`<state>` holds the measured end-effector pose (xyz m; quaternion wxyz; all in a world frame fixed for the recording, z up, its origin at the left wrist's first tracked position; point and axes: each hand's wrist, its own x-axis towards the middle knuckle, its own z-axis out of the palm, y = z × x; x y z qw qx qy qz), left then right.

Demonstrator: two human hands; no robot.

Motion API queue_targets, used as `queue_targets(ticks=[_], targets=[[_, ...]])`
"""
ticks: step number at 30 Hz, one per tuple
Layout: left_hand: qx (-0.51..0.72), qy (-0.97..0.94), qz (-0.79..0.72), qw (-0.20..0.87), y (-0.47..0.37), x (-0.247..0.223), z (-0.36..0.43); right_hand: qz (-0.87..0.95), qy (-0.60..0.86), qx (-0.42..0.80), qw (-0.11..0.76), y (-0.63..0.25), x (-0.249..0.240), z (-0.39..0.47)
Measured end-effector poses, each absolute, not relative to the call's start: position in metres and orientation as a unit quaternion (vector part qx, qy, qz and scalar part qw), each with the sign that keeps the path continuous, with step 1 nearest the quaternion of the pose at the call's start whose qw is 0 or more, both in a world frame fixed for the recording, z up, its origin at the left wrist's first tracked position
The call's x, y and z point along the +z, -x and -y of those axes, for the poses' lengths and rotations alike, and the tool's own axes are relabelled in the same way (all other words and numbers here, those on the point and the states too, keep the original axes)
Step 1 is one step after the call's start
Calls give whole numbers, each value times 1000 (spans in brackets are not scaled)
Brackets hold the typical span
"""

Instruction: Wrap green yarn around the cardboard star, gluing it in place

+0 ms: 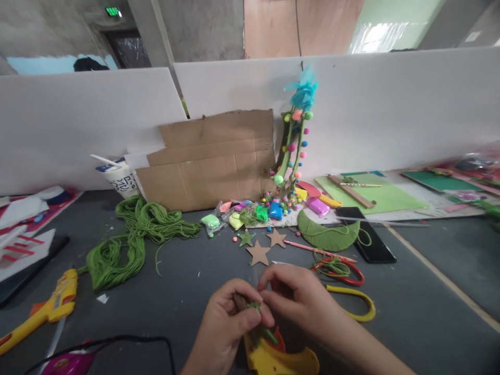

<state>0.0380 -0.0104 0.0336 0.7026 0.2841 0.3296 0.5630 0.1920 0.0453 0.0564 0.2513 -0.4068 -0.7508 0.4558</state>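
My left hand (230,323) is closed around a small brown cardboard piece (239,302) with green yarn (254,306) on it. The piece's outline is mostly hidden by the fingers. My right hand (291,291) meets it with fingertips pinched together, and what they grip is too small to make out. Under both hands lies a yellow tool (285,360) with a red part, its kind partly covered. Just beyond the hands are two bare cardboard stars, the nearer star (258,253) and the farther star (277,238), beside a green yarn-wrapped star (246,238).
Red-handled scissors (353,273) and a yellow handle loop (369,307) lie right. Behind them are a green crescent (328,233) and a phone (380,250). Green yarn skeins (117,260) and a yellow glue gun (58,302) lie left. A pompom-decorated stand (291,148) rises behind.
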Motion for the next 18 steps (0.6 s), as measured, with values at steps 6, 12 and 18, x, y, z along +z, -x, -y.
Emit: queue_targets(ticks=[6,12,18], targets=[[566,-208,-335,724,-29,35,5,803,371,395,248,-194,64,-41],[561,-209,-382,704,-26,37,1,853,340,317,236,-196,58,-38],[554,-230,-431,674,-27,36,0,856,347,296,243,-194,58,-37]])
